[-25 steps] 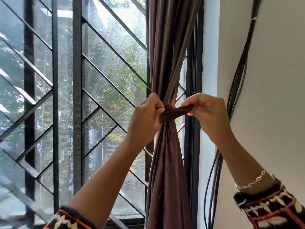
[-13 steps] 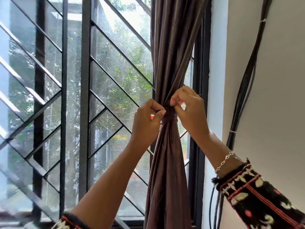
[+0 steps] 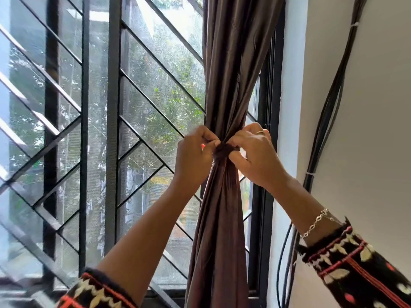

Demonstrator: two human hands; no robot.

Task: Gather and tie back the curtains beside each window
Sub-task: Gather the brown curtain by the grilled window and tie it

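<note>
- Wears a black woven left sleeve [image 3: 95, 290], patterned with cream leaf shapes and red-orange stripes.
- Wears a matching black woven right sleeve [image 3: 355, 265], with cream leaf motifs, red bands and thin red cords.
- Carries a thin silver chain-link bracelet [image 3: 314, 224] at the right wrist.
- Bears a narrow metal ring [image 3: 259, 132] on a finger of the right hand [image 3: 255, 158].

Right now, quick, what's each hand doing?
Left hand: closed, pinching the tie around the curtain.
Right hand: closed, pinching the tie from the other side.

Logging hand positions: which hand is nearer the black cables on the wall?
Right. The right hand pinches the tie, left of the cables; the left hand pinches it farther left, across the curtain.
</note>
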